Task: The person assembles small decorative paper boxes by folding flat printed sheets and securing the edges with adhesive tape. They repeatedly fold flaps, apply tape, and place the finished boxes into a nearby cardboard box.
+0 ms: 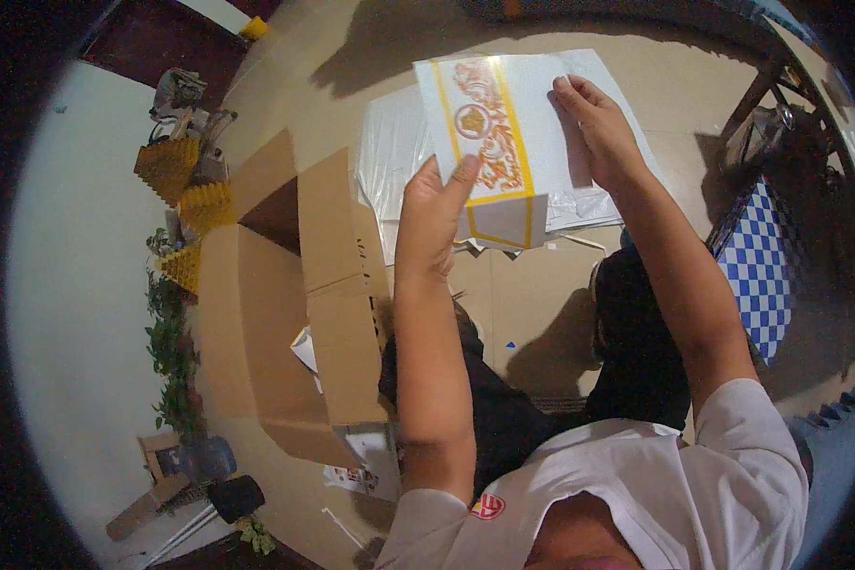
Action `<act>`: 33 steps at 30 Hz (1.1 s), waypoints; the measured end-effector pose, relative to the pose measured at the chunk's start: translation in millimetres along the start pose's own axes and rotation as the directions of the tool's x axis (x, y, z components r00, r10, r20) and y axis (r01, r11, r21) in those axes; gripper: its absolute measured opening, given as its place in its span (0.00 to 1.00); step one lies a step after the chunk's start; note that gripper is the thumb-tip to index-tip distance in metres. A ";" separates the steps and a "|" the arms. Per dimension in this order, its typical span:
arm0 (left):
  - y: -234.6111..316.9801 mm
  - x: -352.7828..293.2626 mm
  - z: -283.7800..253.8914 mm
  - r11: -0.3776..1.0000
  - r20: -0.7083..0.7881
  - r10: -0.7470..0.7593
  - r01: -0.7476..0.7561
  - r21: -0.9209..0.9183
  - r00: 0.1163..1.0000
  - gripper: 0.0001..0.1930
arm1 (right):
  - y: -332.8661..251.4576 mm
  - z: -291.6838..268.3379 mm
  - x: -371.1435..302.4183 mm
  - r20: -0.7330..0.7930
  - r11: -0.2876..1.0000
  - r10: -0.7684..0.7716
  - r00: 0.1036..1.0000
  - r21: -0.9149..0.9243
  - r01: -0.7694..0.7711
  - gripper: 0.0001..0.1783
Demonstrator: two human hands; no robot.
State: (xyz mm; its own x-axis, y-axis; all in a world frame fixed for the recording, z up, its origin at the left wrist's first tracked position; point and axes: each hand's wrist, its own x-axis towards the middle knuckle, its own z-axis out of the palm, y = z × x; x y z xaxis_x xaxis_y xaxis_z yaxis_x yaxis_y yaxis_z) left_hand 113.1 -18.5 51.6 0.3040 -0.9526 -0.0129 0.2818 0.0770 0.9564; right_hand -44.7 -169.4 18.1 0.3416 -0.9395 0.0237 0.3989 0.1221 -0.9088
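My left hand [434, 218] grips the lower left part of a white folded carton piece [446, 104], its thumb on top. The piece carries yellow bands, an ornate orange-brown pattern and a round emblem; its lower flap bends downward. My right hand [603, 133] is over the white area to the right of the pattern, with thumb and fingers brought together. What lies between those fingertips, if anything, is hidden, and a dark shadow falls beside them. Under the piece is a stack of white sheets [389, 142], partly covered in clear plastic.
An open cardboard box [347, 313] stands left of my legs, with a small white piece [306, 351] inside. Yellow slatted pots [168, 171] and green plants [171, 332] line the left wall. To the right is a blue-and-white checkered item [758, 271] beside dark furniture.
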 end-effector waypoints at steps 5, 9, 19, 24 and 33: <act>-11.3 13.2 -6.5 0.975 -0.269 0.108 -0.155 -0.158 0.957 0.17 | -14.2 6.1 -10.0 0.108 0.981 0.189 0.976 0.014 -0.192 0.36; -10.8 13.6 -2.7 0.962 -0.334 0.135 -0.204 -0.182 0.933 0.19 | -9.3 25.5 -33.9 0.243 0.948 0.307 0.920 -0.166 -0.273 0.30; -4.1 6.7 12.8 0.985 -0.143 0.100 -0.119 -0.127 0.985 0.24 | -2.5 28.7 -28.0 0.247 0.960 0.252 0.936 -0.187 -0.210 0.20; -5.0 3.7 13.8 0.991 -0.103 0.102 -0.110 -0.075 0.989 0.22 | 4.3 26.2 -29.5 0.256 0.966 0.257 0.932 -0.083 -0.244 0.27; 0.4 1.0 10.6 0.999 -0.073 0.033 -0.035 -0.023 0.997 0.23 | -10.8 28.3 -38.7 0.420 0.890 0.431 0.799 -0.055 -0.452 0.31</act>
State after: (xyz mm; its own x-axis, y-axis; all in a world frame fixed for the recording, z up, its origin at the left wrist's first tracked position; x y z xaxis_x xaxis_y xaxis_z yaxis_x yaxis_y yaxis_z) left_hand 103.9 -22.6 55.1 0.3792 -0.9253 -0.0027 0.2916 0.1167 0.9494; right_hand -38.2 -125.4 38.8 0.8022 -0.5632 -0.1979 0.1543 0.5159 -0.8427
